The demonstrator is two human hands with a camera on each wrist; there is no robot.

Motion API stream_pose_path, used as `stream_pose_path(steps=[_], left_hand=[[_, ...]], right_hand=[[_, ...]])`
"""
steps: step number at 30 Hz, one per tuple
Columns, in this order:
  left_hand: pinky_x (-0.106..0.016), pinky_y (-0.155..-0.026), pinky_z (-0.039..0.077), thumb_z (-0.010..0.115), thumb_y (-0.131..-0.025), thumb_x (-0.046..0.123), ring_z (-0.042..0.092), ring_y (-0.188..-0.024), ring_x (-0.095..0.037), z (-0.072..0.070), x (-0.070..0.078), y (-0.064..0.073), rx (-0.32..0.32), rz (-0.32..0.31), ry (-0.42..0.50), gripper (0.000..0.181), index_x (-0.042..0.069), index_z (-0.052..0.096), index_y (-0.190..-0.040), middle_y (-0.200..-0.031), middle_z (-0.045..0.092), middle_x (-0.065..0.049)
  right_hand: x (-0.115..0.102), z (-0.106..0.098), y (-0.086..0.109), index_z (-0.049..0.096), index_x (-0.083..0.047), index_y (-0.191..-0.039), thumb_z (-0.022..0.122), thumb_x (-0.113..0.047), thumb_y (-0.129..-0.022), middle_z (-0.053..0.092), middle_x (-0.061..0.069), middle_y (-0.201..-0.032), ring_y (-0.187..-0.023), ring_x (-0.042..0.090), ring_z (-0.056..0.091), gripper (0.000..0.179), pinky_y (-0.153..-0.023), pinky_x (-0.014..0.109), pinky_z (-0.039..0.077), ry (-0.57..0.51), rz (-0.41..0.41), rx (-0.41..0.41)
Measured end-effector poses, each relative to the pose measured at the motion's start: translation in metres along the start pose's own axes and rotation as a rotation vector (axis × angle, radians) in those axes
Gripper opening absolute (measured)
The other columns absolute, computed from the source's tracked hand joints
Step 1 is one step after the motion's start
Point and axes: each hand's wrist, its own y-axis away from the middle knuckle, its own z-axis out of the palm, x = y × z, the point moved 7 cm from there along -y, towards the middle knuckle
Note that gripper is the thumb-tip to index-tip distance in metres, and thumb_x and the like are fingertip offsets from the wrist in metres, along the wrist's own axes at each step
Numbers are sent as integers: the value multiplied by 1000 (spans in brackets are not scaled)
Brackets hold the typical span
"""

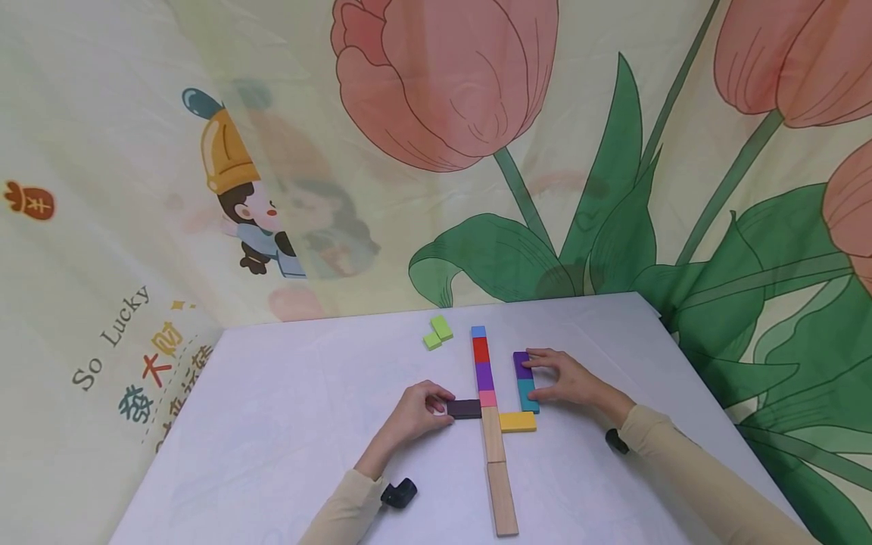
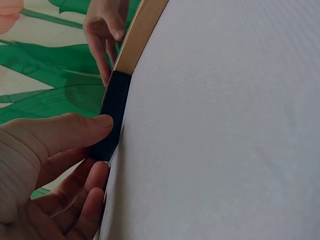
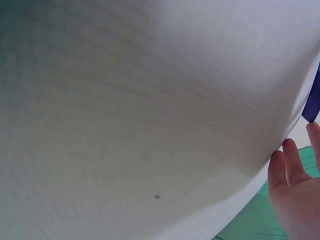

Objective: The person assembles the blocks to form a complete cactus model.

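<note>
I see the black rectangular block (image 1: 465,409) at the fingertips of the left hand (image 1: 414,412), reaching right from them. The purple rectangular block (image 1: 522,367) and the teal rectangular block (image 1: 527,393) lie end to end, just left of the right hand (image 1: 571,376).

My left wrist view shows what the head view hides: the thumb flat on the black block, whose far end meets a plain wooden block (image 2: 141,37). The right wrist view gives me mostly white cloth (image 3: 150,110).

The left fingers pinch the black block; the right fingers are spread, the thumb touching teal and other fingertips purple.

Nearer me than the right fingers lies a yellow rectangular block (image 1: 518,421); beyond the left fingers, two lime-green blocks (image 1: 441,328) share the white worktop (image 1: 272,454).
</note>
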Motion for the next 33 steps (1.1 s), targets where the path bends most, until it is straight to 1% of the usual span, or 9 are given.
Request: stream_pose_path(steps=[8,10,13,17,20,23,27,29,33], left_hand=[[-21,-67,50,84,-76,9,60,-76,-13,-3,0,1,-21,-9,14,31,2,73,-104,-91,65,-2],[-21,-67,51,82,-78,10,61,-77,-13,-8,-1,-2,-1,-17,21,28,2,73,-104,-92,66,-3],[-24,-69,53,79,-81,9,64,-77,-15,-22,-2,-12,99,-21,-10,22,2,74,-101,-92,67,-6],[-31,-72,54,76,-84,12,66,-83,-23,-46,-5,-34,284,-68,-132,22,1,73,-102,-97,66,-11],[-36,-76,53,76,-84,16,65,-90,-27,-56,-10,-55,348,-132,-199,29,0,72,-108,-102,65,-14],[-43,-84,51,76,-85,18,62,-99,-33,-60,-16,-78,337,-163,-228,38,-3,68,-115,-109,62,-19],[-48,-97,46,74,-87,27,54,-116,-39,-59,-24,-106,278,-195,-264,53,-4,62,-127,-124,57,-24],[-49,-99,44,72,-88,31,50,-120,-40,-57,-27,-115,248,-215,-279,58,-5,59,-131,-128,55,-25],[-47,-92,44,74,-87,33,47,-113,-40,-54,-32,-124,206,-259,-325,58,-7,61,-126,-122,54,-26]], right_hand=[[-2,1,0,66,-9,-129,85,-34,-76,43,19,-149,-139,48,29,62,-105,70,28,-9,-10,-2],[-2,2,0,66,-8,-129,85,-34,-76,42,19,-150,-139,48,29,62,-105,70,28,-9,-13,-6],[-2,2,0,65,-9,-129,85,-35,-76,42,18,-150,-139,47,29,62,-105,70,28,-6,1,-7],[-1,1,0,66,-10,-130,85,-35,-76,42,17,-150,-139,46,28,62,-105,70,29,-5,19,-5],[-1,-1,1,65,-10,-130,85,-34,-76,42,18,-150,-139,47,29,62,-104,70,29,-2,8,-5],[-1,-3,2,65,-9,-129,85,-33,-77,42,20,-149,-138,48,30,61,-104,71,30,0,-4,2],[0,-3,4,66,-8,-129,84,-32,-77,42,20,-149,-139,48,29,60,-104,71,29,-15,-4,1],[0,-2,4,66,-7,-128,85,-32,-77,42,19,-150,-139,48,28,60,-105,70,28,-31,-1,-3],[-3,0,4,66,-7,-128,84,-32,-77,42,20,-149,-139,48,28,59,-105,70,28,-44,-16,-7]])
